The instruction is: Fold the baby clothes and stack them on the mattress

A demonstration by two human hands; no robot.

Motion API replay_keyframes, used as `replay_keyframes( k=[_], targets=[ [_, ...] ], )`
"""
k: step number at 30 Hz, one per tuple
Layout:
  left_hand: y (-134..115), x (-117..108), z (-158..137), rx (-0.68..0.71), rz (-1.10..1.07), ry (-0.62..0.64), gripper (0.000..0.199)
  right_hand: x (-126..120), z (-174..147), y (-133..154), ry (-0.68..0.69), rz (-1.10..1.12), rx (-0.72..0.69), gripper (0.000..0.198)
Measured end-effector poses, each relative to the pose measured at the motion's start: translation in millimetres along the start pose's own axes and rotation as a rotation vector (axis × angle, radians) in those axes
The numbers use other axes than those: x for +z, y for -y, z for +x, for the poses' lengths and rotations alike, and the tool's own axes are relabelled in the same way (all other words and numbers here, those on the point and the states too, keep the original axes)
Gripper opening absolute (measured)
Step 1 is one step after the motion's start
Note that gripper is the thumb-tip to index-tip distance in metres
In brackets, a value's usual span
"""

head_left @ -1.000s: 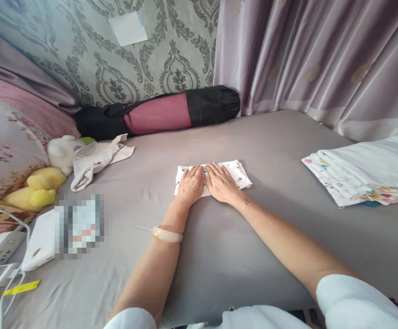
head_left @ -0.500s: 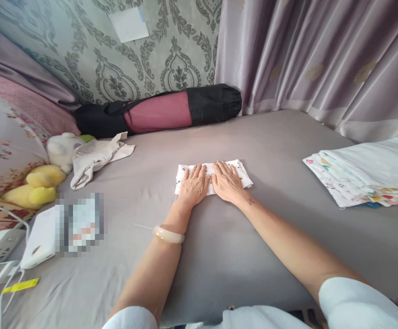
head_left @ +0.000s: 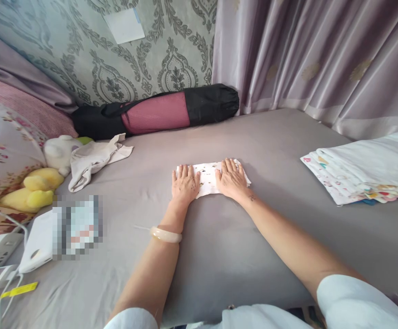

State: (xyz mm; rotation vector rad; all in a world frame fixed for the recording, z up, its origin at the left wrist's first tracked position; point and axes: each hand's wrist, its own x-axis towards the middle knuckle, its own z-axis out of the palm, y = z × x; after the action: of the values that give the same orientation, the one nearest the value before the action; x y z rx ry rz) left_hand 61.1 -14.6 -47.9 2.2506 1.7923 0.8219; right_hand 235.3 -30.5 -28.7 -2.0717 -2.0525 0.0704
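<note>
Moved farther apart since a moment earlier, the left hand (head_left: 185, 185) and right hand (head_left: 232, 179) are laid open and palm-down on opposite ends of a folded, printed white cloth (head_left: 208, 178), with nothing gripped. The cloth is set on a grey sheet (head_left: 222, 256), between a crumpled pale garment (head_left: 92, 160) at left and a stack of folded fabrics (head_left: 366, 162) at right.

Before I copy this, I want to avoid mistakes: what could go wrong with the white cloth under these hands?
The left hand and right hand lie flat toward opposite ends of the folded white cloth, so uneven sideways pressure might skew its layers. The grey sheet, creased in places at the left, could also ruck up beneath it.
</note>
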Motion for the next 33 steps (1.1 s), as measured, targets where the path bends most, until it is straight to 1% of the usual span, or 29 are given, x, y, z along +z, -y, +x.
replay_keyframes(
  k=[3,8,10,13,16,18,20,23,27,30,33],
  targets=[
    [-1.1,-1.1,0.1,-0.016,0.063,0.044,0.049,2.1,0.6,-0.6,0.003,0.005,0.001,0.06],
    [-11.1,-12.1,1.8,-0.068,0.203,0.193,0.056,-0.2,0.6,0.5,0.051,0.026,0.024,0.06],
    [-11.6,-15.6,3.6,-0.122,0.192,0.2,0.058,-4.8,2.5,-1.0,0.079,0.071,0.018,0.058],
    [-4.3,-21.9,7.6,-0.238,0.145,0.116,0.059,-18.1,9.9,-10.8,0.102,0.215,0.037,0.055],
    [10.0,-34.7,10.7,-0.361,0.117,0.04,0.052,-34.9,20.7,-32.6,0.068,0.359,0.153,0.05],
    [19.7,-46.8,11.3,-0.444,0.085,0.06,0.047,-43.6,26.7,-51.4,0.077,0.368,0.26,0.042],
    [26.8,-58.9,10.8,-0.51,0.036,0.111,0.041,-47.9,30.1,-69.0,0.124,0.325,0.354,0.036],
    [30.0,-71.7,9.3,-0.572,-0.031,0.157,0.03,-46.1,31.5,-84.5,0.183,0.295,0.405,0.027],
    [23.8,-74.2,9.7,-0.606,-0.143,0.148,0.02,-38.7,33.2,-82.3,0.216,0.329,0.414,0.019],
    [19.0,-69.1,13.2,-0.667,-0.282,0.129,0.016,-38.1,35.6,-74.3,0.24,0.375,0.42,0.018],
    [17.0,-64.3,17.8,-0.708,-0.355,0.133,0.018,-43.2,36.1,-68.8,0.262,0.442,0.45,0.02]
  ],
)
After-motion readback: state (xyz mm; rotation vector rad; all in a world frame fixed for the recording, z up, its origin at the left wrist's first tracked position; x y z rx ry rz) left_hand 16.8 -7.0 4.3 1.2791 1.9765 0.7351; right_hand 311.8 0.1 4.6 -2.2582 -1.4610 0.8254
